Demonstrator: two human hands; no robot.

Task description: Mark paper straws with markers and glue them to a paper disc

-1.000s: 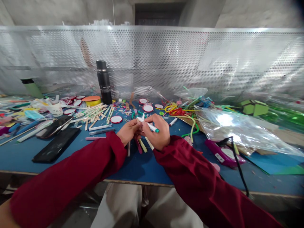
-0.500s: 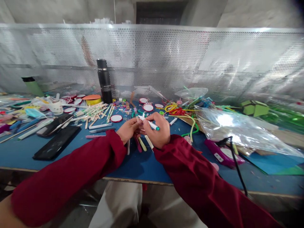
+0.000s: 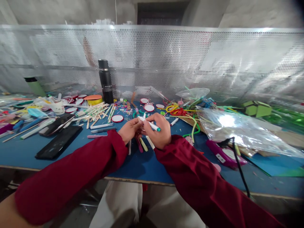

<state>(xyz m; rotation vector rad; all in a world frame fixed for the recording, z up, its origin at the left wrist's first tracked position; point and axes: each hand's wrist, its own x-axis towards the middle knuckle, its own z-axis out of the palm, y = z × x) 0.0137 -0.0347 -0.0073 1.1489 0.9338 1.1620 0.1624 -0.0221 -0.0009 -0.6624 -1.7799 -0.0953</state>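
Observation:
In the middle of the blue table, my right hand is closed around a white felt-tip pen with a green end. The pen's other end points left, at the fingers of my left hand. Those fingers pinch a thin craft stick whose upper part looks pinkish-purple; its lower part is hidden behind the fingers. Just below both hands lie a magenta craft stick and a pale yellow one. More pens, among them a white one, rest left of my left hand.
A black bottle stands behind a pile of craft sticks. A black phone lies at the left. On the right are pipe cleaners, a clear plastic bag and a purple device with a black cable.
The whole view has shifted slightly. Both hands keep nearly the same pose, with the pen and craft stick still held close together.

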